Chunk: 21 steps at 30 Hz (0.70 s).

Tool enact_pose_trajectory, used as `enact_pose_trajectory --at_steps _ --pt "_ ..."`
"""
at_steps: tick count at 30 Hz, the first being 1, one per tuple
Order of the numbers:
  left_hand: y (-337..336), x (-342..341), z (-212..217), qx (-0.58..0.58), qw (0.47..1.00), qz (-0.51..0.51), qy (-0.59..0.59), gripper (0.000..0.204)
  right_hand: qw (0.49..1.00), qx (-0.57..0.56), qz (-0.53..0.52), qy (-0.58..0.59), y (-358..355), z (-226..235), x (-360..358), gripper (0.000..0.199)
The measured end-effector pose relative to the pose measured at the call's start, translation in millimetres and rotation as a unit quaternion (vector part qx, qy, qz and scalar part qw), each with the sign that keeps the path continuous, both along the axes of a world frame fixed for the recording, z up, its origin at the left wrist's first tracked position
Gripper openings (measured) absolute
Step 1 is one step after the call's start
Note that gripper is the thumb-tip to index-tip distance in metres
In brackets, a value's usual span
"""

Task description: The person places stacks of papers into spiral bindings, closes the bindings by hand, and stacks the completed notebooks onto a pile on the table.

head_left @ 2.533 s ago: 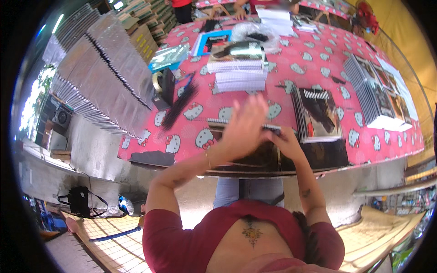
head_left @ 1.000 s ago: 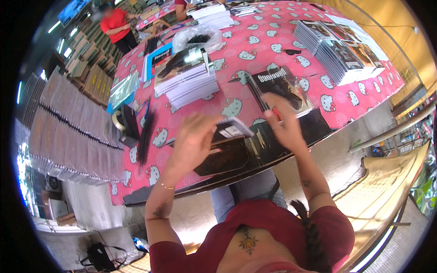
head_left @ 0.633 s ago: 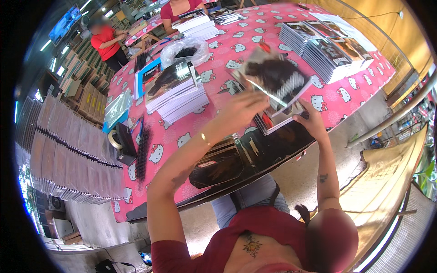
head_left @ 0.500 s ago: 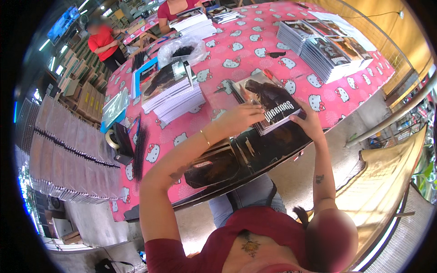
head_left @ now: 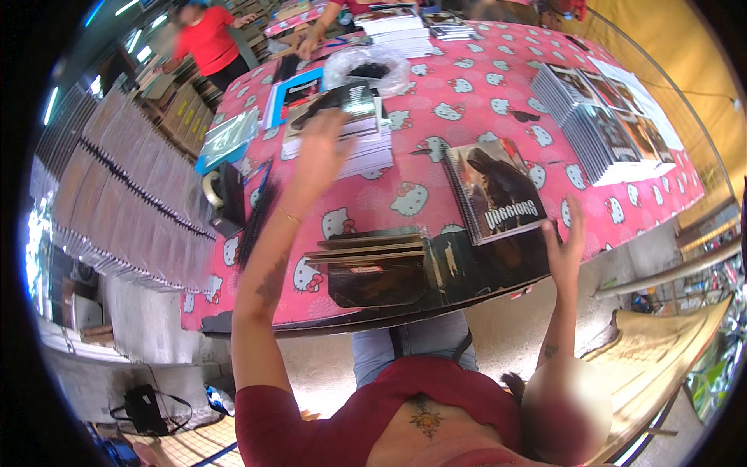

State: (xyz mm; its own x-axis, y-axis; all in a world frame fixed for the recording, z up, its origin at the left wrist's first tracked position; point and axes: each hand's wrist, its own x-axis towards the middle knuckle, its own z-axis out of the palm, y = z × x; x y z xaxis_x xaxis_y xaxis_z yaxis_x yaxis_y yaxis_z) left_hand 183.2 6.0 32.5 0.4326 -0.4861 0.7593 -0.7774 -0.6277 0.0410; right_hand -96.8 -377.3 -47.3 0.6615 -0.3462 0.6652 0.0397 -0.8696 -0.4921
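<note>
Head view, the only one: the person's left hand (head_left: 320,152) stretches out, fingers spread and holding nothing, over the near edge of a stack of spiral-bound notebooks with glossy dark picture covers (head_left: 342,128). That stack lies well beyond the dark, worn binding press (head_left: 405,268) at the near edge of the surface (head_left: 467,101), a table spread with a pink plastic cloth printed with white cat faces. The right hand (head_left: 564,249) hovers flat, open and empty, just right of the press, its fingertips near the lower right corner of a single spiral notebook with a dark figure on its cover (head_left: 498,187), which lies beyond and to the right of the press.

Judging from the reach, the next notebook is being fetched from the stack. It would go best with fingers slid under one cover only, since the glossy covers look slippery and the wire spines could snag each other.

A bundle of black plastic binding combs (head_left: 258,222) lies to the left of the press, beside a tape dispenser (head_left: 222,198). Fanned rows of finished notebooks (head_left: 603,124) sit far right of the press. A crumpled clear plastic bag (head_left: 366,68) lies beyond the stack. Another person in a red shirt (head_left: 208,39) stands at the far left end of the surface.
</note>
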Motion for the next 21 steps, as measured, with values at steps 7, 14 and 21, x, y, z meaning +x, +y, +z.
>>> enact_pose_trajectory --at_steps 7,14,21 --pt "68 35 -39 0.032 0.998 0.053 0.014 0.027 0.977 0.032 0.207 -0.035 117 35 36 0.054" --pt "48 -56 56 -0.054 0.989 0.073 -0.118 0.017 0.966 0.051 0.245 -0.062 177 46 74 0.075" --pt "45 -178 67 0.003 0.999 -0.045 0.014 0.019 0.875 0.280 0.379 0.111 181 -11 63 0.038"
